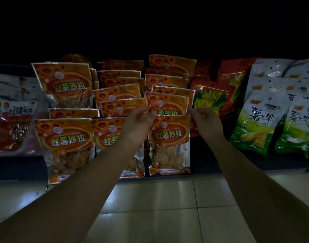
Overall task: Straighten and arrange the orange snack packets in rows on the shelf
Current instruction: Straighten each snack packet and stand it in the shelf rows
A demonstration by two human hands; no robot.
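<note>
Over the pale floor tiles (150,199), both forearms reach to the front orange packet (169,144) of the right-hand row. The left hand (138,120) pinches its upper left corner, the right hand (205,118) its upper right corner. More orange packets (118,95) stand behind.

- Left forearm (90,171) covers most of the middle front packet (104,135).
- Right-row packets (167,81) overlap; only their top strips show.
- Upper shelf area is black, nothing readable.
- Green bags (297,130) are cut off at the right edge.
</note>
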